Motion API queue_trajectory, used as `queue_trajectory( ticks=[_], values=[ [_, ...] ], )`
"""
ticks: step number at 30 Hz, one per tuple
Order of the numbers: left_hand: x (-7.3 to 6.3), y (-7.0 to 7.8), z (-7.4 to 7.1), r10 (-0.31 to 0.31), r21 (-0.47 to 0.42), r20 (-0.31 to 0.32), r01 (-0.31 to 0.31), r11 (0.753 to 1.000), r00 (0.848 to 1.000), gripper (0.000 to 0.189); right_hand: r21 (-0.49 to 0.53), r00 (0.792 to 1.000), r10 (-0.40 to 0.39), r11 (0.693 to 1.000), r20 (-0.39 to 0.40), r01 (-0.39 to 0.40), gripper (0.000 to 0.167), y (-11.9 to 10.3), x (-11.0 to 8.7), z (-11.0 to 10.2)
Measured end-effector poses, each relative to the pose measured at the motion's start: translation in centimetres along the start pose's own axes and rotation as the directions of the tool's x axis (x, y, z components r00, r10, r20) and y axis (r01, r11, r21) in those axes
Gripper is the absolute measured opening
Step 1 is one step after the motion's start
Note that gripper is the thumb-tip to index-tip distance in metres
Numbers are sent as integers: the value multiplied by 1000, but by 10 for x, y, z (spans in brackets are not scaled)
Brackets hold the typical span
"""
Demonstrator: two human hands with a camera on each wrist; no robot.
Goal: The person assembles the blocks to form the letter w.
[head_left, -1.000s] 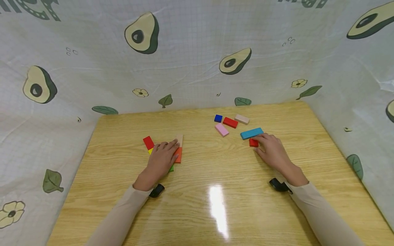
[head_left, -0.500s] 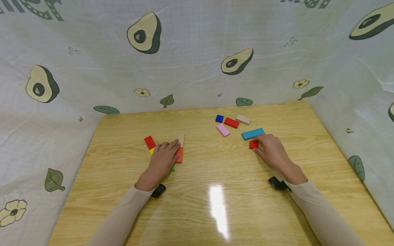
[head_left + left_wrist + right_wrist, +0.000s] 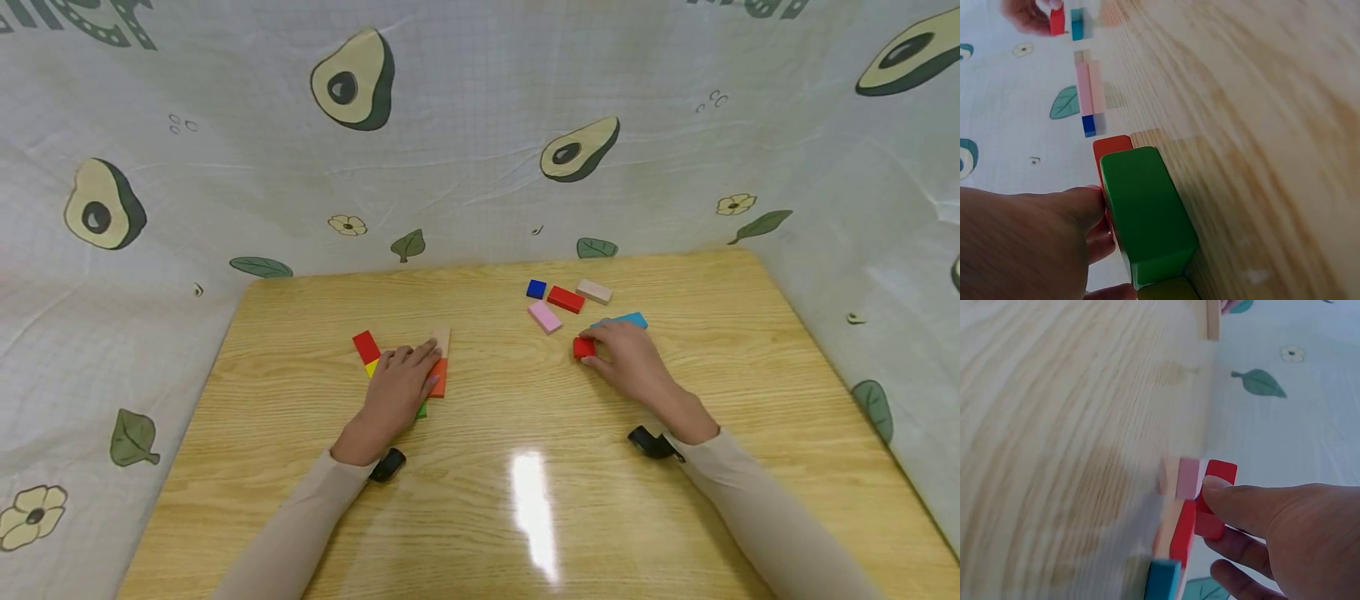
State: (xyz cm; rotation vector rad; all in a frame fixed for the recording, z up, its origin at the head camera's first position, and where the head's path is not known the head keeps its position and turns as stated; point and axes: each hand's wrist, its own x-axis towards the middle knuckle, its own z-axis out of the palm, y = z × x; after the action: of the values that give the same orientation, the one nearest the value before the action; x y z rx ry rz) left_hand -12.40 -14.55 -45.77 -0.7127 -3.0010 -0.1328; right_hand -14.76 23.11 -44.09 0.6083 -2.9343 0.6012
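Note:
My right hand pinches a small red block between thumb and fingers, in front of a long blue block that it partly covers. In the right wrist view the thumb presses on the face of that red block. Over at the left, my left hand rests on a group of blocks laid together. Showing around it are a red block, a yellow block, a natural wood block, an orange block and a green block; the palm hides the middle.
Behind the right hand lie a dark blue cube, a red block, a pink block and a pale wood block. A patterned cloth rises behind the wooden table.
My right hand has gripped the small red block and carried it left, away from the blue block's right end. The left hand stays in place on its blocks.

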Motion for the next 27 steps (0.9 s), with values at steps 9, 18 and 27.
queue_trajectory(
  ticks=[9,18,27],
  values=[
    [0,-2,1,1,-13,-14,-1,1000,1000,44,20,998,-67,998,-10,67,34,-24,30,17],
    [1,-2,0,-9,-51,9,9,999,1000,46,13,994,-103,995,36,102,32,-50,62,36],
    [1,-2,0,-15,-47,28,16,999,1000,45,26,989,-138,990,53,137,32,-74,85,55]
  ],
)
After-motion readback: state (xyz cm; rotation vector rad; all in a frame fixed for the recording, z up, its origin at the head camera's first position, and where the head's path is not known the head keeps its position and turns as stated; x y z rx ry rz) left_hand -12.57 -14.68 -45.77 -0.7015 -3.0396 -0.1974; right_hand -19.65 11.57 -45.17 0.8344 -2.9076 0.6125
